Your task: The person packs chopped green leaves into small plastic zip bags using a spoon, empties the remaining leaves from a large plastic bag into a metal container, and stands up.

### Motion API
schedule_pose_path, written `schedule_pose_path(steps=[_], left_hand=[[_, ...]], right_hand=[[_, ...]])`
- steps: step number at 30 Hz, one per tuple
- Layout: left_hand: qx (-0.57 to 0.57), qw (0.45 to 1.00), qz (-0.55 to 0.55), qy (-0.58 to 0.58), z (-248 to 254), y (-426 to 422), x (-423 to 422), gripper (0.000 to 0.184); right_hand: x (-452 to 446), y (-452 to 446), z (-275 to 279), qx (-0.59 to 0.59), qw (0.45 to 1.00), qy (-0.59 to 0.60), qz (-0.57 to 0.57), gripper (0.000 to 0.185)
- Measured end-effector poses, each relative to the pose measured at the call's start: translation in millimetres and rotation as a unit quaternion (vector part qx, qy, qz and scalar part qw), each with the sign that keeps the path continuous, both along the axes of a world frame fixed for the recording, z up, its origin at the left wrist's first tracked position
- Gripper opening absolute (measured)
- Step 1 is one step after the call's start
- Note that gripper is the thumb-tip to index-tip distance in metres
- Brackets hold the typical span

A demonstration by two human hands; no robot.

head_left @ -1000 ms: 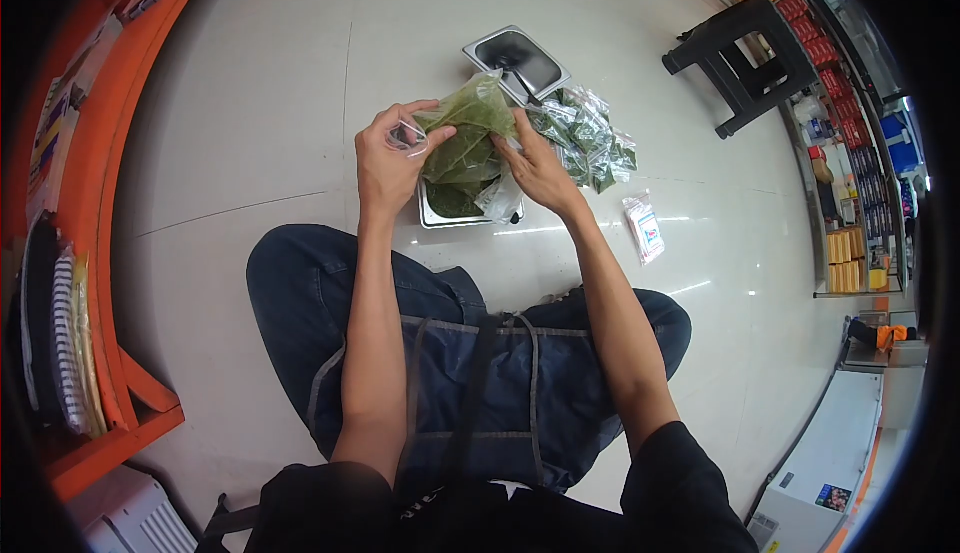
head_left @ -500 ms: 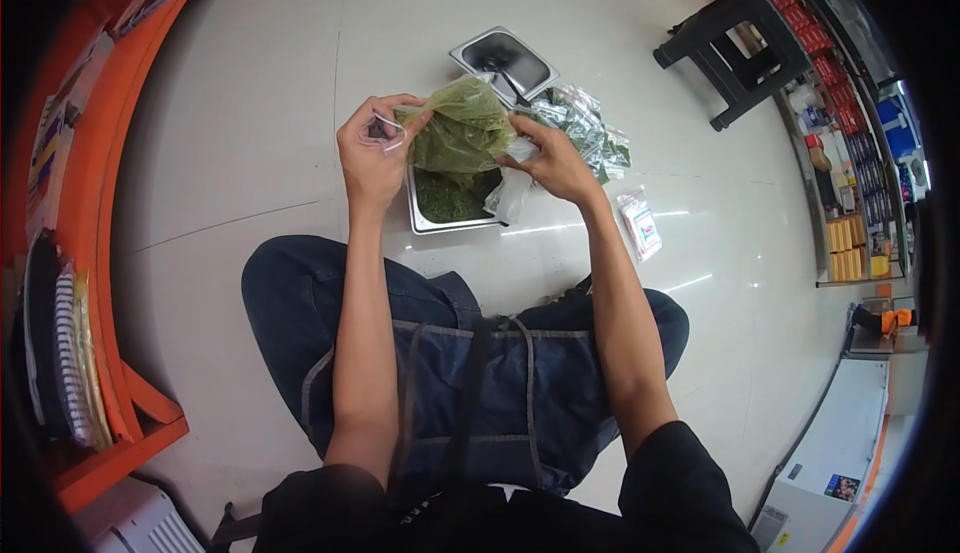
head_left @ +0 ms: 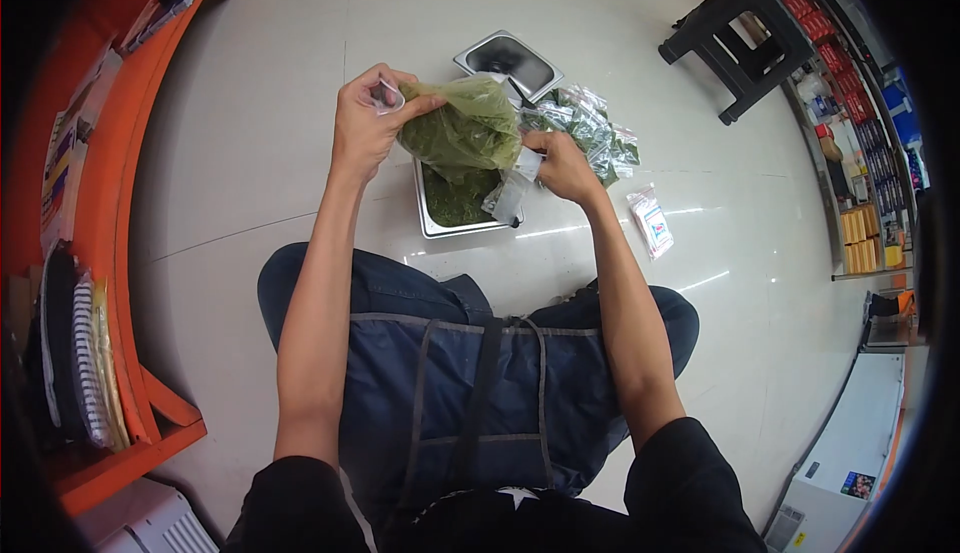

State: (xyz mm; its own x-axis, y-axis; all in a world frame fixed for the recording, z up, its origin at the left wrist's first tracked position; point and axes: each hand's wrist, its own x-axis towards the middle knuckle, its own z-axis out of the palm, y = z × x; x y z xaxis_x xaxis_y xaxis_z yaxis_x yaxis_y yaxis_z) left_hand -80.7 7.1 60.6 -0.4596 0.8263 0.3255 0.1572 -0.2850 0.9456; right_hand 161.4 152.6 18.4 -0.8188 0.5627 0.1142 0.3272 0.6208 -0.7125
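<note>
Both hands hold up a clear plastic bag (head_left: 462, 133) filled with chopped green leaves. My left hand (head_left: 368, 118) is closed on the bag's gathered upper left end. At the bag's right edge, my right hand (head_left: 562, 165) pinches its plastic. Under the bag sits a metal pan (head_left: 424, 215) with dark green chopped leaves (head_left: 455, 198) inside. A crumpled piece of clear plastic (head_left: 508, 196) hangs over the pan's right side. Just beyond my right hand lies a pile of small clear zip bags (head_left: 590, 123) with green leaves in them.
A metal lid or shallow pan (head_left: 510, 61) lies behind the bag. A packet (head_left: 650, 223) rests on the floor at right. A black stool (head_left: 738, 48) stands far right, near stocked shelves (head_left: 860, 153). An orange shelf (head_left: 115, 283) borders the left side.
The bag has tilted, and my left hand has risen slightly to the left. My right hand has shifted down along the bag's right edge. The view has moved a little.
</note>
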Motion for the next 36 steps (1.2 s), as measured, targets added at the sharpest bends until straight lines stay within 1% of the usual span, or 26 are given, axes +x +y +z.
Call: schedule_pose_path(steps=[2, 3, 5, 6, 9, 11, 15, 17, 18, 20, 21, 22, 24, 27, 29, 30, 32, 36], left_hand=[[0.022, 0.997, 0.007, -0.076, -6.9, -1.9, 1.1, 0.035], [0.021, 0.997, 0.007, -0.08, -10.3, -1.6, 1.3, 0.035], [0.06, 0.987, 0.009, -0.15, -20.1, -2.1, 2.9, 0.038], [0.059, 0.986, 0.012, -0.158, -23.1, -3.2, 3.9, 0.038], [0.051, 0.989, 0.021, -0.137, -22.5, -3.0, -2.5, 0.037], [0.064, 0.989, 0.014, -0.136, -23.7, -4.0, 0.3, 0.033], [0.062, 0.988, 0.024, -0.142, -20.7, -3.0, 4.2, 0.034], [0.088, 0.986, 0.026, -0.141, -22.5, -1.4, 3.6, 0.033], [0.086, 0.986, 0.031, -0.141, -22.5, -1.4, 3.3, 0.033], [0.118, 0.982, 0.021, -0.147, -21.4, -0.4, 3.4, 0.032], [0.119, 0.982, 0.023, -0.148, -23.0, 0.4, 2.9, 0.032], [0.106, 0.984, 0.031, -0.139, -24.3, 1.2, 2.2, 0.031], [0.092, 0.986, 0.04, -0.13, -25.9, 1.7, 1.0, 0.031], [0.101, 0.983, 0.042, -0.145, -27.2, 3.9, 1.4, 0.032], [0.128, 0.983, 0.041, -0.128, -30.2, 5.2, -0.1, 0.032], [0.128, 0.982, 0.043, -0.129, -29.2, 3.6, -0.4, 0.032], [0.09, 0.988, 0.06, -0.108, -26.3, 2.7, 0.2, 0.033], [0.112, 0.987, 0.057, -0.104, -28.1, 3.1, -0.6, 0.033]], right_hand=[[1.4, 7.2, -5.1, 0.028, 0.999, -0.019, 0.027, 0.023], [1.7, 5.3, -1.6, 0.028, 0.999, -0.023, 0.028, 0.023], [4.6, 1.7, 6.0, -0.025, 0.999, 0.011, 0.017, 0.024], [7.1, 1.1, 4.9, -0.027, 0.999, 0.003, 0.019, 0.024], [3.9, 2.5, 6.4, -0.004, 0.998, -0.015, 0.053, 0.027], [1.7, -1.6, 7.2, -0.042, 0.999, 0.024, -0.005, 0.03], [3.9, -4.7, 17.9, -0.038, 0.999, -0.009, 0.007, 0.031], [3.8, -3.5, 15.3, -0.014, 0.999, 0.047, 0.0, 0.03], [2.3, -5.1, 15.3, -0.016, 0.999, 0.047, 0.005, 0.03], [2.0, -7.1, 17.2, -0.005, 0.998, 0.046, -0.048, 0.028], [0.1, -11.8, 20.8, 0.016, 0.998, 0.06, -0.021, 0.027], [-0.2, -10.8, 19.4, 0.017, 0.998, 0.059, -0.019, 0.027], [-0.5, -9.3, 14.2, -0.006, 0.995, 0.078, -0.054, 0.027], [0.4, -10.1, 14.4, 0.011, 0.997, 0.057, -0.049, 0.026], [-1.2, -11.9, 18.0, 0.007, 0.996, 0.071, -0.062, 0.025], [-1.9, -13.9, 19.1, 0.001, 0.993, 0.084, -0.077, 0.024], [-1.5, -16.2, 19.9, 0.007, 0.994, 0.078, -0.076, 0.024], [-2.6, -16.7, 20.8, 0.019, 0.991, 0.092, -0.093, 0.023]])
